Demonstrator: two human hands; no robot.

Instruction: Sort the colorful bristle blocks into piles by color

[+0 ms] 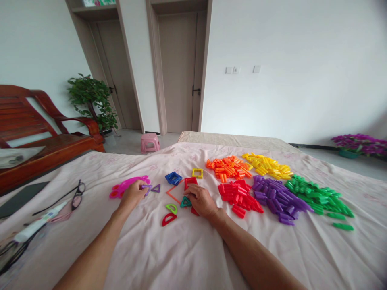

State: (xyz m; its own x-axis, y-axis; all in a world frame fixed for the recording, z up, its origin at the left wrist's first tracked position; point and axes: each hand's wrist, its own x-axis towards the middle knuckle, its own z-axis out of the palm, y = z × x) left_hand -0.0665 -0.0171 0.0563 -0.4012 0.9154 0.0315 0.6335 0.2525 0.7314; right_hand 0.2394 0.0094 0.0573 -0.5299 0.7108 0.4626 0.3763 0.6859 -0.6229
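My left hand (134, 195) pinches a purple triangle frame (147, 189) over the cloth, beside a magenta plastic piece (125, 186). A second purple triangle (156, 188) lies just to its right. My right hand (201, 199) is closed over several pieces, its fingers at a teal triangle (185, 201); the fingertips are partly hidden, so what they grip is unclear. Behind that hand is a red square frame (190, 182). Nearby lie blue frames (173, 178), a yellow square frame (197, 173), a lime half-round piece (171, 208) and a red half-round piece (169, 218).
Piles of orange (229, 167), yellow (269, 165), red (240, 195), purple (276, 197) and green pieces (319, 194) lie on the right of the cloth (145, 249). Eyeglasses (78, 195) and a white tube (39, 222) are at the left. A pink stool (150, 142) stands beyond.
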